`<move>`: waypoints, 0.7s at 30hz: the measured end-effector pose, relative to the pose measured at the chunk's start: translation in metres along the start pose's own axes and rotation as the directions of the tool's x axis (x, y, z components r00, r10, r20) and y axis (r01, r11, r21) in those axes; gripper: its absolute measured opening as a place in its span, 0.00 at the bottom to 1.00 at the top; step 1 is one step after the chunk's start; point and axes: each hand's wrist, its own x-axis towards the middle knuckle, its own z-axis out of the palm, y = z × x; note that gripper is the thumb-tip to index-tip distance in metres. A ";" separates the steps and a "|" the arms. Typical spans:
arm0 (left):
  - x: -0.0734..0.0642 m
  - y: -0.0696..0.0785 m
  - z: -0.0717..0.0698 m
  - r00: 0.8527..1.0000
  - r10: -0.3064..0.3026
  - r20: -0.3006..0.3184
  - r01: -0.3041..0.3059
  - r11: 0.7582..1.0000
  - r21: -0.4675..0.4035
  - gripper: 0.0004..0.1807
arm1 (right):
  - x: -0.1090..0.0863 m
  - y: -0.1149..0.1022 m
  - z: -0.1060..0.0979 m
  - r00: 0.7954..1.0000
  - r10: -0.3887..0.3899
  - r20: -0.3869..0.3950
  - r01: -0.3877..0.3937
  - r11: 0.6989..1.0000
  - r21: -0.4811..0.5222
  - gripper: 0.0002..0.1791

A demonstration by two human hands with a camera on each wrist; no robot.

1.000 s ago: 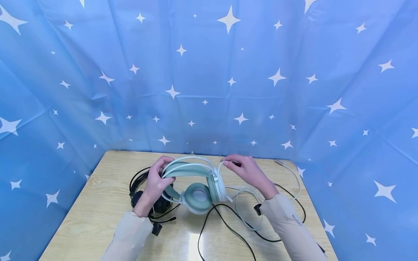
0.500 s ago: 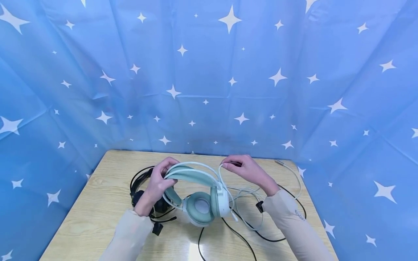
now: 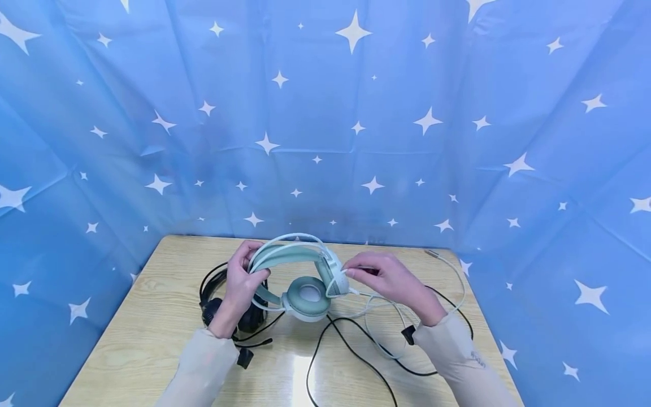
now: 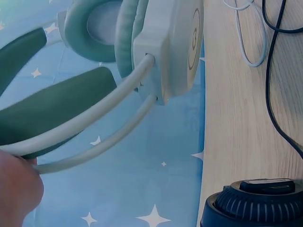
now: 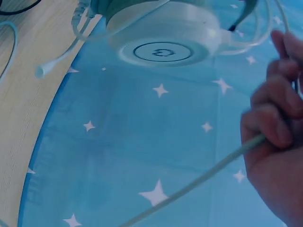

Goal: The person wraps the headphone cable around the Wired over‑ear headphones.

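A pale mint-green and white headset (image 3: 308, 294) is held above the table. My left hand (image 3: 241, 288) grips its double-wired headband (image 4: 90, 116) at the left end, thumb in front. In my right hand (image 3: 389, 277), beside the right ear cup (image 5: 163, 42), fingertips pinch the headset's pale cable (image 5: 203, 177), which also runs through the curled fingers in the right wrist view. A thin microphone boom (image 5: 59, 59) sticks out from that ear cup. Behind my left hand lies a black headset (image 3: 252, 319), partly hidden by the hand.
On the wooden table (image 3: 137, 328), a black cable (image 3: 358, 355) loops through the middle and right. Coils of pale cable (image 3: 373, 333) lie under my right forearm, and a pale cable's plug (image 3: 432, 254) rests near the back right corner. A blue star-patterned curtain (image 3: 325, 130) surrounds the table.
The mint headset dipped, then rose and tilted back in my left hand. My right hand moved slightly down and closer to the ear cup, still pinching the cable, which now loops across the cup.
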 end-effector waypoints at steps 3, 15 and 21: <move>-0.001 0.001 0.000 0.998 0.028 0.059 -0.025 0.998 -0.055 0.25 | 0.005 0.006 0.002 0.996 0.045 -0.081 -0.048 0.998 -0.028 0.09; 0.001 0.001 0.002 0.953 0.165 0.255 -0.045 0.907 -0.418 0.30 | 0.012 0.027 0.003 0.978 0.177 0.113 -0.188 0.978 0.087 0.14; 0.001 -0.007 0.005 0.926 0.230 0.299 0.002 0.790 -0.613 0.32 | 0.013 0.033 0.003 0.962 0.167 0.218 -0.234 0.914 0.330 0.16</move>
